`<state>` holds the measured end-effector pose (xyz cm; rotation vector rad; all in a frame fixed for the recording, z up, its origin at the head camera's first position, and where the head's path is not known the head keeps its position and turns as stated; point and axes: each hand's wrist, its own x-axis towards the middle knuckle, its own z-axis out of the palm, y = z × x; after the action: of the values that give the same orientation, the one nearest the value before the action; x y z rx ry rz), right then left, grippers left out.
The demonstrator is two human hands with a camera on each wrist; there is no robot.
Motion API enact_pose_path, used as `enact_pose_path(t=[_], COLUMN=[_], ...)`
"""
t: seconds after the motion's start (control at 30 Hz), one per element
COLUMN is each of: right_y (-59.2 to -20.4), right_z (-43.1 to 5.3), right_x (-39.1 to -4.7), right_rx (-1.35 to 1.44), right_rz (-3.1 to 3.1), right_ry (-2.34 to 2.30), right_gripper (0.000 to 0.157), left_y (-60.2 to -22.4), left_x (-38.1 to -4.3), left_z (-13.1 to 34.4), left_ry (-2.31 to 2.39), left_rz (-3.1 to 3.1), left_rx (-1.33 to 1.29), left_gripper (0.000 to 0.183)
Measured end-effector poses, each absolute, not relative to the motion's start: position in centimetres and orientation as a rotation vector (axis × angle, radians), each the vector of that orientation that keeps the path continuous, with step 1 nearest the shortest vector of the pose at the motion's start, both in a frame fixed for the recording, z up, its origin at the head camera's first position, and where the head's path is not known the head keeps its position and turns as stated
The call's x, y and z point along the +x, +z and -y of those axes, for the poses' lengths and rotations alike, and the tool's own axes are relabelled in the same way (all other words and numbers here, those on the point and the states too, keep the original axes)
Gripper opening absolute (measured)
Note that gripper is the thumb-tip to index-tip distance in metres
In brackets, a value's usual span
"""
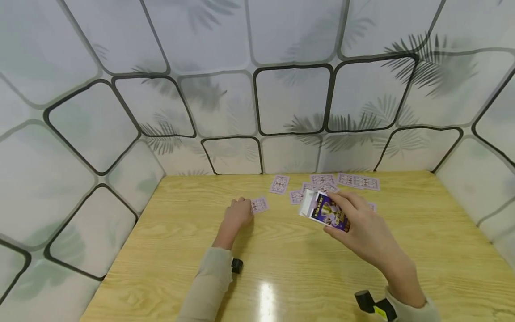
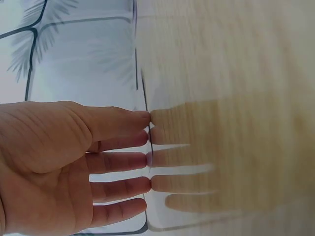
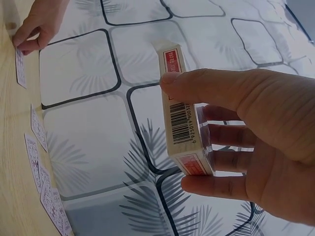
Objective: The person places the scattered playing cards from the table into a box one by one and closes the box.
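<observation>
My left hand (image 1: pixel 238 213) is low at the left end of the scattered cards, its fingertips touching a purple-patterned playing card (image 1: pixel 259 205) on the table. The left wrist view has that hand (image 2: pixel 74 169) with straight fingers meeting the tabletop; the card shows there only as a thin edge. Above the table, my right hand (image 1: pixel 364 226) grips a playing card box (image 1: pixel 330 212) with a purple picture front and a white flap at its left end. A barcode marks the box's narrow side (image 3: pixel 181 123), where the thumb presses. What the box contains is hidden.
Several playing cards lie patterned side up near the back, among them a single card (image 1: pixel 279 184) and an overlapping pair (image 1: pixel 364 182). Others are partly behind the box and right hand. A patterned cloth wall (image 1: pixel 293 100) borders the wooden table (image 1: pixel 161 268) behind and at both sides.
</observation>
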<state>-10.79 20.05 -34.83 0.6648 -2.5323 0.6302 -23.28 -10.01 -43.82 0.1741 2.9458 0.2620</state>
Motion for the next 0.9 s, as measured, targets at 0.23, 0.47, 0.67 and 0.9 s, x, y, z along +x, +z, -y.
enact_pose_path(t=[0.23, 0.47, 0.67, 0.9], right_y=[-34.7, -34.8, -34.9, -35.1], right_z=[-20.1, -19.9, -19.9, -20.1], right_x=[-10.5, -10.4, -10.5, -10.4], right_rx=[0.661, 0.684, 0.673, 0.66], right_rz=[2.536, 2.514, 2.533, 2.554], right_ry=[0.626, 0.625, 0.64, 0.634], right_gripper=[0.074, 0.075, 0.075, 0.075], left_y=[-43.3, -42.8, -42.9, -43.5], left_x=[-21.7, -20.2, -19.9, -19.6], left_z=[10.6, 11.1, 12.3, 13.6], left_ry=[0.279, 0.323, 0.521, 0.762], left_rz=[-2.959, -2.989, -2.919, -2.796], left_rx=[0.157, 0.09, 0.132, 0.119], left_gripper=[0.01, 0.01, 0.036, 0.052])
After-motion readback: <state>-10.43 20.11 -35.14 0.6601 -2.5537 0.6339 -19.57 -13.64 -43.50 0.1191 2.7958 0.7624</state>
